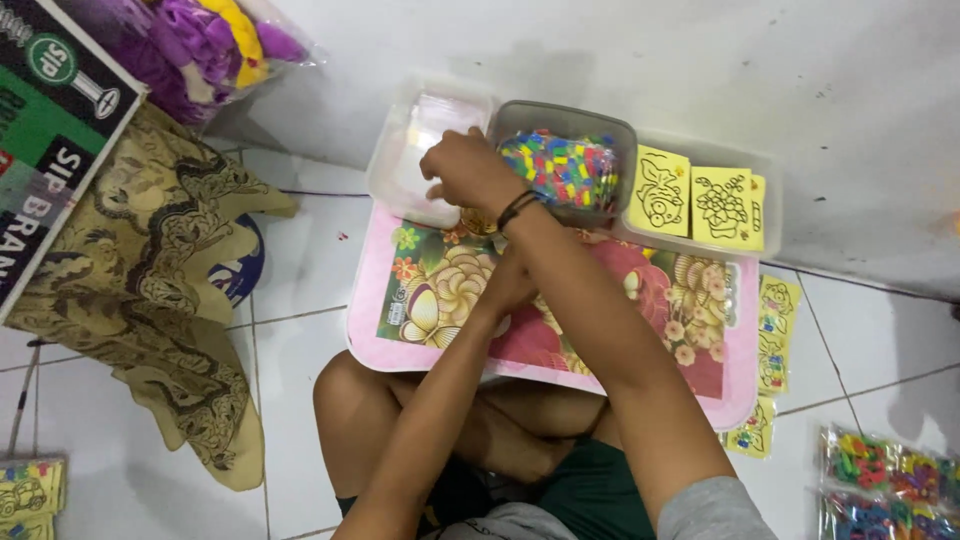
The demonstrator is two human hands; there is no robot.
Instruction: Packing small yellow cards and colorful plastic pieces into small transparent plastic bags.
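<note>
The right hand (470, 172), arm crossed over the left, hangs curled with fingers bent downward over the edge of the clear plastic container (400, 175); whether the fingertips pinch anything cannot be told, since the back of the hand hides them. The left hand (510, 285) lies mostly under the right forearm, resting on the pink floral tray (440, 300), and its fingers cannot be made out either. Just right of the clear container, touching it, stands a grey tub of small multicoloured beads (565, 170), and beyond that a tray holding yellow picture cards (700, 200). More yellow cards (778, 330) lie on the tiled floor beside the floral tray, and bagged coloured beads (885, 480) sit well apart at lower right. A batik cloth (160, 270) is draped at left. To handle this well, I judge the right hand should lift straight up, clearing the tub's rim, while the left steadies the tray on the lap.
</note>
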